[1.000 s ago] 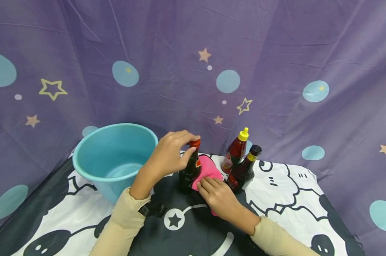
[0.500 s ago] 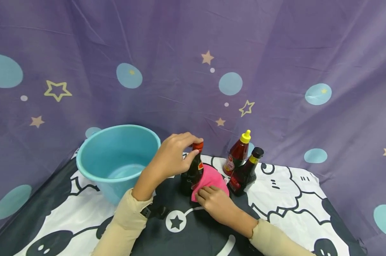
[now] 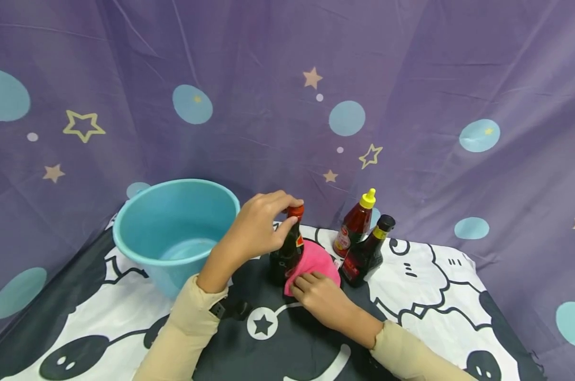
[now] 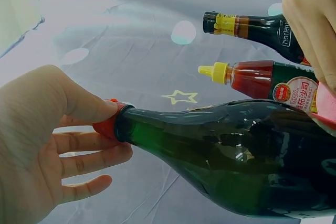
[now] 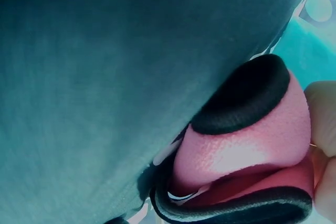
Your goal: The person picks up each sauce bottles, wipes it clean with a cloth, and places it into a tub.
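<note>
A dark green glass bottle [image 3: 283, 262] with a red cap [image 4: 107, 127] stands upright. My left hand [image 3: 255, 227] pinches that cap between thumb and fingers from above. In the left wrist view, the ring and little fingers stick out free below the neck. My right hand [image 3: 321, 300] holds a pink cloth [image 3: 318, 261] against the bottle's lower right side. The right wrist view shows the cloth [image 5: 241, 153] folded over, with a dark border, and my fingertips [image 5: 323, 119] at its right edge. The bottle's lower side is partly hidden behind cloth and hand.
Right of the cloth stand a red sauce squeeze bottle [image 3: 351, 227] with a yellow nozzle and a dark sauce bottle [image 3: 363, 259] with a black cap. A light blue tub [image 3: 173, 264] stands left. Behind hangs a purple curtain [image 3: 249, 63]; a patterned cloth [image 3: 411, 296] covers the table.
My right hand has moved slightly down and toward me, and more of the pink cloth shows spread above it. The left hand keeps its place on the cap.
</note>
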`<state>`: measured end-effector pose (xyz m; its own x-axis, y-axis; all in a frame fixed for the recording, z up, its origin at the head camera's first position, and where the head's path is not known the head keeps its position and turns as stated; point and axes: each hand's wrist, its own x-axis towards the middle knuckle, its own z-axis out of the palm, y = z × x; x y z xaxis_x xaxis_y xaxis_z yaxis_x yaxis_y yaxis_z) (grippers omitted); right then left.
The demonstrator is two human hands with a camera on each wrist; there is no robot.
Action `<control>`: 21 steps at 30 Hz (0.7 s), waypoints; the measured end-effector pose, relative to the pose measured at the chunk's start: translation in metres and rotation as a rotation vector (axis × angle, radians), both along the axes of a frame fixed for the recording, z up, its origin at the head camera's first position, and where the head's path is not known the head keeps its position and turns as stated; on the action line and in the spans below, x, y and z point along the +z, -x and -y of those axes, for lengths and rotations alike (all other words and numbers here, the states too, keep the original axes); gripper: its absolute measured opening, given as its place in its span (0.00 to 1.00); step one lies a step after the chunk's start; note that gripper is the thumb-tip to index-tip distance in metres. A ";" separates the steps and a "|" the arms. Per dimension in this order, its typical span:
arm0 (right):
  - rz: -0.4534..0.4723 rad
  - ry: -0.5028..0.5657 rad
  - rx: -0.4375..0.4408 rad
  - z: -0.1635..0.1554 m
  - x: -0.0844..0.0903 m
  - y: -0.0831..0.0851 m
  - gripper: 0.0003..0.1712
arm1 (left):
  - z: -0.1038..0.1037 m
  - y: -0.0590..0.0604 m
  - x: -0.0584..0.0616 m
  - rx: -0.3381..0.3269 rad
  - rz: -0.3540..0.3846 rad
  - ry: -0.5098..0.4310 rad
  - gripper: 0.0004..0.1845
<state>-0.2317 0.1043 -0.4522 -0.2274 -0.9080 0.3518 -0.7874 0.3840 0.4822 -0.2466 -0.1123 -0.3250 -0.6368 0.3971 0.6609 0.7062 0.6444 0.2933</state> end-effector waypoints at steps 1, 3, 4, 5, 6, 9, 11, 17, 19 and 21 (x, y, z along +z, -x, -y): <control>0.000 -0.002 -0.001 0.000 0.000 0.000 0.08 | 0.000 0.000 0.000 0.000 0.003 -0.001 0.12; 0.002 -0.006 -0.005 0.000 0.001 0.000 0.08 | -0.001 0.000 0.000 0.006 0.010 -0.001 0.12; 0.006 -0.007 -0.007 0.000 0.001 0.000 0.08 | -0.001 0.001 -0.001 0.010 0.012 0.001 0.12; 0.012 -0.009 -0.008 -0.001 0.001 0.000 0.08 | -0.002 0.001 -0.001 0.017 0.011 0.007 0.12; 0.021 -0.009 -0.011 -0.001 0.002 -0.001 0.07 | -0.003 0.001 -0.002 0.025 0.007 0.013 0.11; 0.048 -0.011 -0.020 -0.002 0.007 -0.001 0.07 | -0.006 0.001 0.000 0.059 -0.016 0.049 0.11; 0.071 -0.019 -0.026 -0.003 0.010 0.000 0.08 | -0.008 0.001 0.001 0.085 -0.038 0.075 0.11; 0.128 0.000 -0.036 -0.004 0.022 0.001 0.17 | -0.010 -0.002 -0.002 0.149 -0.099 0.128 0.14; 0.148 0.026 -0.034 -0.007 0.025 0.001 0.17 | -0.012 -0.003 -0.003 0.158 -0.115 0.135 0.14; 0.175 0.056 -0.034 -0.010 0.027 0.002 0.18 | -0.013 -0.003 -0.003 0.160 -0.132 0.145 0.14</control>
